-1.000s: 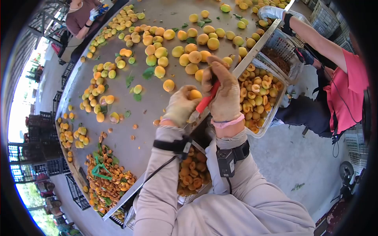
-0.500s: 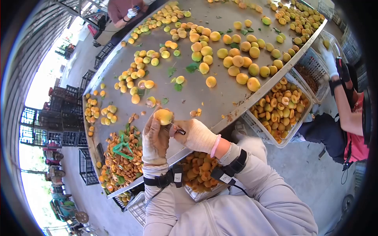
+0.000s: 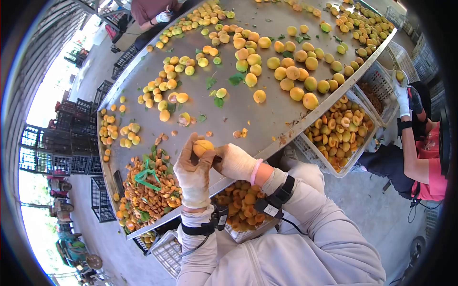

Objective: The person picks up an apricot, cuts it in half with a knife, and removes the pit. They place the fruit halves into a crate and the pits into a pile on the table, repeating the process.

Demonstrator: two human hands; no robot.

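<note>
My left hand [image 3: 193, 167], in a soiled pale glove, grips an orange-yellow apricot [image 3: 203, 147] between thumb and fingers above the metal table's near edge. Beside it, my right hand [image 3: 234, 161], gloved with a pink band at the wrist, is closed close against the left fingers. The knife seen earlier in it is hidden now, apart from perhaps a dark bit at the fingertips. Below and left of my left hand lies a heap of pits [image 3: 151, 188] with a green ribbon [image 3: 148, 176] on top.
Whole apricots [image 3: 292, 73] lie in groups over the metal table [image 3: 257, 124]. A crate of halved apricots [image 3: 341, 131] stands at the right, another [image 3: 243, 207] under the near edge. One co-worker [image 3: 424, 157] is at the right, another [image 3: 152, 14] at the far side.
The apricot has been turned, and my right hand has come closer to my left, with the knife dropping out of sight. The right co-worker's gloved hand has moved down, toward the body.
</note>
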